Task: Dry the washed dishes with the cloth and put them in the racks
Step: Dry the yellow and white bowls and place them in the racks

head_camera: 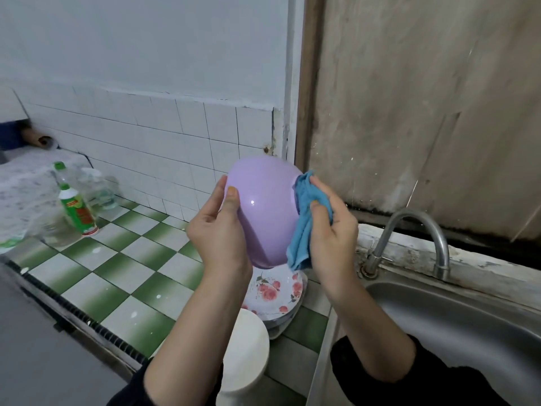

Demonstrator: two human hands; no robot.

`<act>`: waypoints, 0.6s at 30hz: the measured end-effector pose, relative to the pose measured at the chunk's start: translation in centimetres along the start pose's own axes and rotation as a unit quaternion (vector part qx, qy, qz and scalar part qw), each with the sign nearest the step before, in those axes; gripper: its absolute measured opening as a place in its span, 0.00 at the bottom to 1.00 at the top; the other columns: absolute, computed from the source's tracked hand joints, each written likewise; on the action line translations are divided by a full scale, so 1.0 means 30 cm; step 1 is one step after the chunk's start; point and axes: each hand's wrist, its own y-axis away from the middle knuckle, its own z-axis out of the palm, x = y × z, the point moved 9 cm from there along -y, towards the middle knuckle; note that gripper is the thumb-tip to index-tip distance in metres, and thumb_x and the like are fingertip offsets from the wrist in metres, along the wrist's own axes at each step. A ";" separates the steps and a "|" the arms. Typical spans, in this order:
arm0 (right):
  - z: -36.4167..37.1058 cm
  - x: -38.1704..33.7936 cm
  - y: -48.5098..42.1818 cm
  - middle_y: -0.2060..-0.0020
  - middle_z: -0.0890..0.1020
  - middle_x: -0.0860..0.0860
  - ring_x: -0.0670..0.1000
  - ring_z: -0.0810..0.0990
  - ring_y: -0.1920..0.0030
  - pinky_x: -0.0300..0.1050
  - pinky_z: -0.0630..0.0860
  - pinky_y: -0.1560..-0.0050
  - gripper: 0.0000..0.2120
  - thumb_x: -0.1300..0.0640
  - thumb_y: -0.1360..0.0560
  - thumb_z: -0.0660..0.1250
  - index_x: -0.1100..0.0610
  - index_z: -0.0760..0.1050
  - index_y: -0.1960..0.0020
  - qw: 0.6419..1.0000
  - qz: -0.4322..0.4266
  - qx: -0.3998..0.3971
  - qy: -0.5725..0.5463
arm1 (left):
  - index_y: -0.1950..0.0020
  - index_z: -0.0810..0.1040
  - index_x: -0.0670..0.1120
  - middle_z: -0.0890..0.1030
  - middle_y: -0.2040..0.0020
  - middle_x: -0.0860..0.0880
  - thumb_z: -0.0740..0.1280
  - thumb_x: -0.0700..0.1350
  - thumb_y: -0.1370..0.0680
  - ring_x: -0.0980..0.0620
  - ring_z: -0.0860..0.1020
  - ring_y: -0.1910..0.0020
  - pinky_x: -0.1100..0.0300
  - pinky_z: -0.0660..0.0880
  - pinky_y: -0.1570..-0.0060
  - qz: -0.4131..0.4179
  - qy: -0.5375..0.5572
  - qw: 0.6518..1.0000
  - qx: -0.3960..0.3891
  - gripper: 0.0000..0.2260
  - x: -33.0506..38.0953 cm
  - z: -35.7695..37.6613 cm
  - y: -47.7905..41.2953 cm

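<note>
Head view: lilac bowl [263,212] held in the air above the green-and-white tiled counter [117,259], turned so its outer wall faces the camera. Left hand [219,230] grips the bowl's left edge, thumb on the outer wall, fingers hidden behind. Right hand [330,230] holds a bunched blue cloth [304,224] against the bowl's right side. Below, floral plates [275,291] are stacked beside a white dish [248,341]. Steel sink [439,317] and tap [409,238] at right; 1 green-labelled bottle [77,209] at left
</note>
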 end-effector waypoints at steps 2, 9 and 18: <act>0.022 -0.043 0.019 0.36 0.78 0.53 0.47 0.75 0.34 0.40 0.72 0.34 0.18 0.57 0.23 0.59 0.56 0.75 0.35 0.997 -0.053 -0.008 0.050 | 0.53 0.83 0.53 0.84 0.52 0.56 0.69 0.39 0.22 0.59 0.82 0.52 0.62 0.77 0.46 -0.008 0.006 1.000 0.023 0.08 -0.011 -0.022 0.003; 0.094 -0.075 0.278 0.27 0.68 0.53 0.58 0.62 0.24 0.63 0.56 0.26 0.17 0.52 0.19 0.55 0.52 0.70 0.32 0.828 -0.467 0.017 0.309 | 0.37 0.79 0.44 0.83 0.42 0.46 0.65 0.41 0.21 0.44 0.81 0.42 0.43 0.75 0.39 -0.188 0.125 0.974 -0.002 0.13 -0.129 -0.011 0.022; -0.101 0.028 0.025 0.38 0.78 0.57 0.52 0.78 0.39 0.48 0.75 0.39 0.16 0.57 0.23 0.58 0.58 0.72 0.36 0.974 -0.027 0.132 -0.180 | 0.48 0.80 0.50 0.83 0.53 0.55 0.63 0.40 0.20 0.55 0.82 0.58 0.56 0.79 0.53 -0.152 0.086 0.982 -0.073 0.08 -0.063 0.013 -0.001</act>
